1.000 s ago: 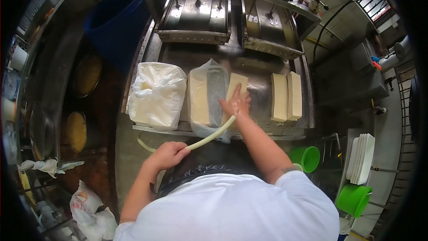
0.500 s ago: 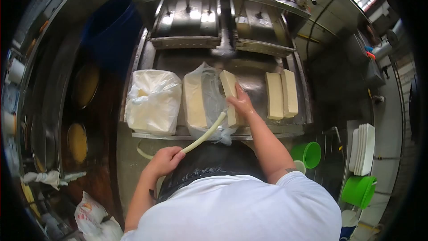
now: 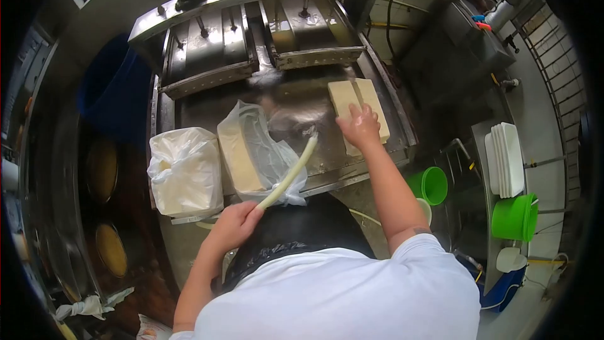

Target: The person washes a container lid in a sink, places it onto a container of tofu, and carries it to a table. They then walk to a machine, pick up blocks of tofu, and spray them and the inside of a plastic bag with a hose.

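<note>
My left hand (image 3: 235, 225) is closed around a pale flexible hose (image 3: 286, 181), its end pointing over the metal table with water at the tip. At the table's right side my right hand (image 3: 360, 127) grips a pale yellow, smooth block (image 3: 343, 97), fingers curled over its top. Another such block (image 3: 372, 96) lies right beside it. Left of the hose, a clear plastic bag (image 3: 267, 145) lies partly spread, with a pale block (image 3: 239, 156) in its left part. Farther left sits a closed, full white plastic bag (image 3: 185, 172).
Behind the wet metal table (image 3: 283, 104) stands a press with two metal plates (image 3: 211, 44). A blue barrel (image 3: 107, 79) is at the left. Green buckets (image 3: 434, 184) and stacked white trays (image 3: 505, 159) are at the right.
My right hand has moved from beside the clear bag to the right, and the block it held there is gone from that spot. The hose end now points further up the table; the view has turned.
</note>
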`<action>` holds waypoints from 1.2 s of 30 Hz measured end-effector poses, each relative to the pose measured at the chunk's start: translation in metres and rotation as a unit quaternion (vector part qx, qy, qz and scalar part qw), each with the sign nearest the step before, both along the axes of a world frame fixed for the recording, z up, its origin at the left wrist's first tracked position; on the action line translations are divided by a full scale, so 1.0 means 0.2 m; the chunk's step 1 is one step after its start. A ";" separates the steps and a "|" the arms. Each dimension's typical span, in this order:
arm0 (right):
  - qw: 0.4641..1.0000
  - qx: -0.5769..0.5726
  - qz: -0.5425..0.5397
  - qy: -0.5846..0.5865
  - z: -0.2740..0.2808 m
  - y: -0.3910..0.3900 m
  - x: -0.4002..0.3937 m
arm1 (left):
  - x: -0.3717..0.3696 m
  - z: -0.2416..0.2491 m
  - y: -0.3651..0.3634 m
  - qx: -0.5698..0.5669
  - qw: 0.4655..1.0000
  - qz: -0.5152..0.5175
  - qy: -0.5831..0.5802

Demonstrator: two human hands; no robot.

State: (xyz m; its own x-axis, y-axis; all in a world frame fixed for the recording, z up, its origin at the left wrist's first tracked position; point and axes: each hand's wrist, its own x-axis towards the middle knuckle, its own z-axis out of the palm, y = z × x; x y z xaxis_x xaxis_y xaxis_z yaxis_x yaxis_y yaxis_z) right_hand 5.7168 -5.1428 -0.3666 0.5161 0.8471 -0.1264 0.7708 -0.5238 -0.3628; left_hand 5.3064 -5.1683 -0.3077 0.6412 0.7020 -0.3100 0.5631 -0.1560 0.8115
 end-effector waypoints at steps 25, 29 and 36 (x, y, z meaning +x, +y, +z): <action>0.953 0.249 -0.050 -0.164 -0.43 -0.22 0.38 | 0.38 0.01 -0.02 -0.039 0.994 -0.101 0.003; 0.930 0.367 -0.001 0.009 -0.22 0.00 0.11 | 0.14 -0.01 -0.05 0.023 0.999 0.024 0.019; 0.913 0.095 0.238 0.318 -0.36 0.01 -0.86 | -0.43 -0.15 -0.32 -0.004 0.971 0.224 0.080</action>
State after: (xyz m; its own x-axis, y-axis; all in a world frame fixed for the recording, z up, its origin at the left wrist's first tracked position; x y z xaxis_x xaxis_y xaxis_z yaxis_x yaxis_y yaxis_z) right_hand 5.5451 -5.1404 -0.4380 -0.0434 0.9940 -0.1004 0.4972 -0.0656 -0.8651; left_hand 5.2213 -5.2331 -0.3371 0.2142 0.8967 -0.3874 0.6922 0.1404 0.7079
